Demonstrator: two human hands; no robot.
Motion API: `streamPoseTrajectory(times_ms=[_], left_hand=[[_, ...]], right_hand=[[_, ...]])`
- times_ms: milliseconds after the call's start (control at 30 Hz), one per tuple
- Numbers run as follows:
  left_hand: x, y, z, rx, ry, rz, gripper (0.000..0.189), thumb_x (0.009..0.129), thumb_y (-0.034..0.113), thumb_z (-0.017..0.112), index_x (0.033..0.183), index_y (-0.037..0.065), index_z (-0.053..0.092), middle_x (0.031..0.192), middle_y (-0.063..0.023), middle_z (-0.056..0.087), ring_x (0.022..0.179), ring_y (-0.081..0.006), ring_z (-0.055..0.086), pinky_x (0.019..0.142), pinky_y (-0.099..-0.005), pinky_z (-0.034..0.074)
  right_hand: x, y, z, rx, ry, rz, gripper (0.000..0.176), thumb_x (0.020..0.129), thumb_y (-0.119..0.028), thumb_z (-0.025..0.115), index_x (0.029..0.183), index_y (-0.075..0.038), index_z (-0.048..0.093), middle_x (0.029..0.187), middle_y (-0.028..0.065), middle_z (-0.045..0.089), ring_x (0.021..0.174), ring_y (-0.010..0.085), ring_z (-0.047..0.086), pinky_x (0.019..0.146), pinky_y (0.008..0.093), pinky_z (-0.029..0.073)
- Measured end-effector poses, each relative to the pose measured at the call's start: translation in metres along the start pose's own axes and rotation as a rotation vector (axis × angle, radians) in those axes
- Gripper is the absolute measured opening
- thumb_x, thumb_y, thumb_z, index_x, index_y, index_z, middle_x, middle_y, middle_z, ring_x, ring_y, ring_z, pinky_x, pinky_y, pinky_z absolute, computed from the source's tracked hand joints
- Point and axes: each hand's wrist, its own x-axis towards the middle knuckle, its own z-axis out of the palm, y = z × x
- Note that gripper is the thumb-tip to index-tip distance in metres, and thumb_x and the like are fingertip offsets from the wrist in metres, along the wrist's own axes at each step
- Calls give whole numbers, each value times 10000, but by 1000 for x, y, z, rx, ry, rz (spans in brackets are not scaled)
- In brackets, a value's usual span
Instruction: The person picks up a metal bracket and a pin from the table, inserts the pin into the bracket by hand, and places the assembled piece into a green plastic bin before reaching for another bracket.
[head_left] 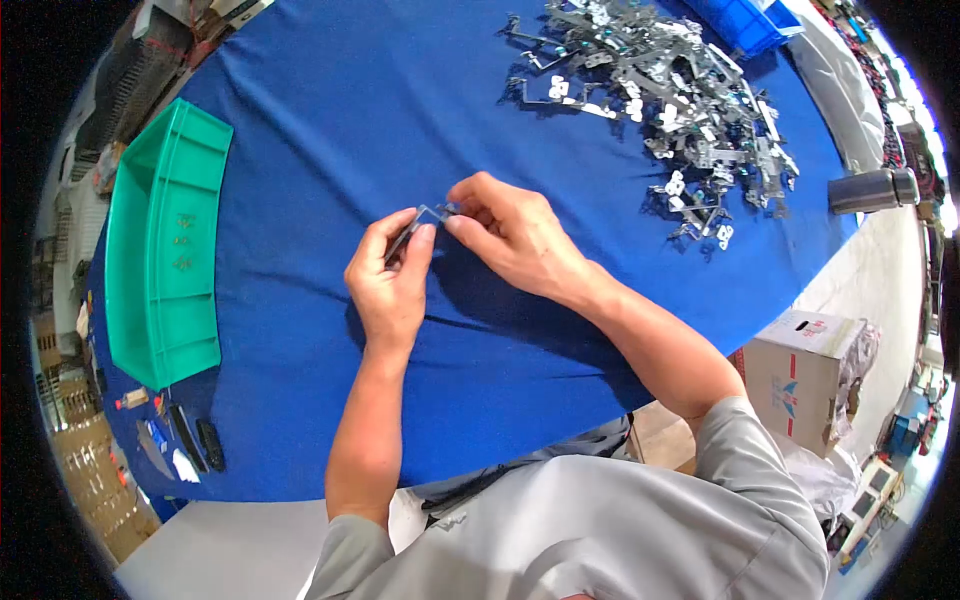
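Over the middle of the blue cloth, a small bent metal part point(428, 213) is held between both hands. My left hand point(390, 275) is closed on its left side, thumb and fingers pinching it. The fingers of my right hand point(510, 228) are pinched at the part's right end, near a small dark piece whose details are too small to make out. A large heap of similar metal parts point(690, 110) lies at the upper right of the cloth.
A green bin point(190, 250) stands at the left. A blue bin point(745, 25) is at the top right, and a dark cylinder point(872, 190) lies at the right edge. Small tools point(188, 438) rest at the lower left. A cardboard box point(800, 375) stands beyond the table's right edge.
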Motion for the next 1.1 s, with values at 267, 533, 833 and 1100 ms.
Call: streamPoseTrajectory(times_ms=[267,533,833,1100], left_hand=[[-2,0,-8,110,-115,-64,204,944,41,732,1137,-23,714,1008,-23,720,887,-64,637,798,-220,523],[2,1,-5,-125,31,-175,234,1029,185,647,1158,-7,680,952,-87,738,680,-49,590,522,-184,468],[3,-5,-5,-42,4,-105,226,1012,194,679,1132,2,691,919,-55,728,656,-28,560,507,-181,443],[0,0,-3,-61,21,-66,161,953,73,739,1075,-28,710,913,-19,723,787,-42,618,704,-216,519]], right_hand=[[1,5,3,-189,120,-267,90,959,-65,658,1021,-5,628,859,126,600,720,261,582,629,361,466],[-3,1,0,-29,-14,128,156,991,-140,632,993,15,640,685,142,625,576,212,598,555,372,467],[-3,2,3,-60,-30,46,165,985,-149,638,982,16,646,722,175,637,594,278,621,568,393,470],[0,-3,-2,-252,4,-88,124,938,-105,666,960,12,634,832,200,658,754,359,670,667,434,517]])
